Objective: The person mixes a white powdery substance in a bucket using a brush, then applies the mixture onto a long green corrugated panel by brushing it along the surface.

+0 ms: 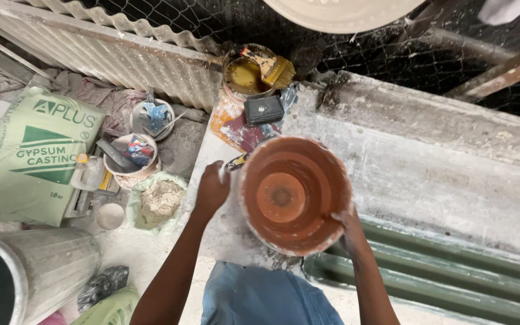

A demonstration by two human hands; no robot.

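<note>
Mould bowl held at both sides, inside bare

Bowl (293, 194), orange and round, sits on the dusty surface (428, 174). Left hand (210, 191) closes on a small tool at its left rim; right hand (349, 232) clasps its lower right rim. Beyond the bowl, a brush (272, 67) rests on a tin (245, 75); nothing fills the bowl yet.

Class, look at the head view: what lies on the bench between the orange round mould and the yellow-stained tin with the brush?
In the head view, a small black box lies between the orange mould and the tin, on a paint-smeared patch of bench.
</note>
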